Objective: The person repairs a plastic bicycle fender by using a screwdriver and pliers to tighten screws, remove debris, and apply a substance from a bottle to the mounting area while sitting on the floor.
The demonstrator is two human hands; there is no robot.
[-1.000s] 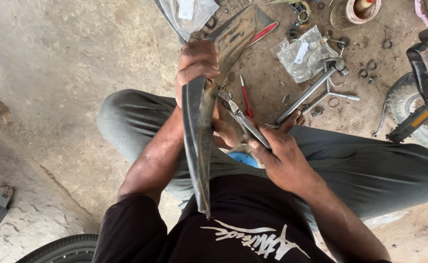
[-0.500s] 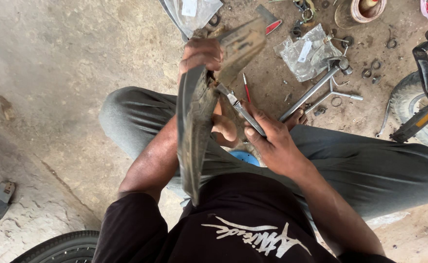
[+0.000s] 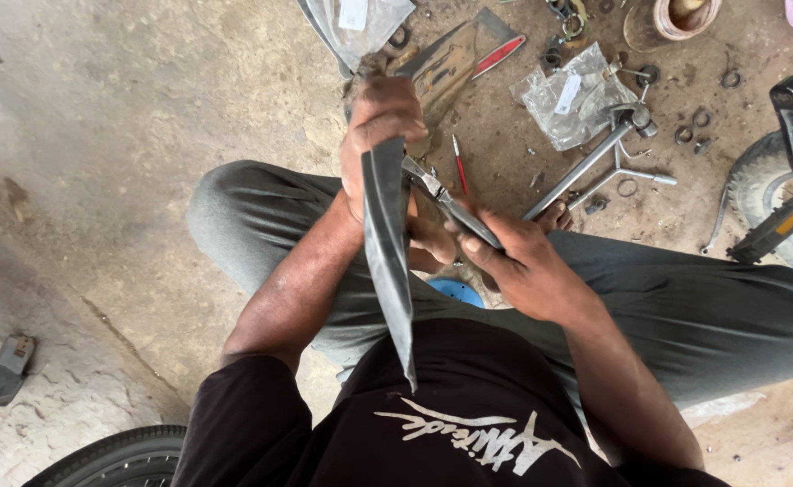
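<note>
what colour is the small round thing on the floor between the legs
Bright blue disc, partly hidden by the hands; head view.

Two clear plastic bags on the dirt floor point(image 3: 99, 162). One bag point(image 3: 360, 22) at top edge, centre, w/ small white rectangular label. Second, crumpled bag point(image 3: 572, 95) to its right, near the metal tools, also w/ a white label.

A single head-worn view is given, aimed steeply down and close over the person's lap. The left hand point(image 3: 380, 122) and right hand point(image 3: 527, 271) are framed at centre, with the dusty grey concrete floor point(image 3: 126, 135) seen beyond the knees.
</note>
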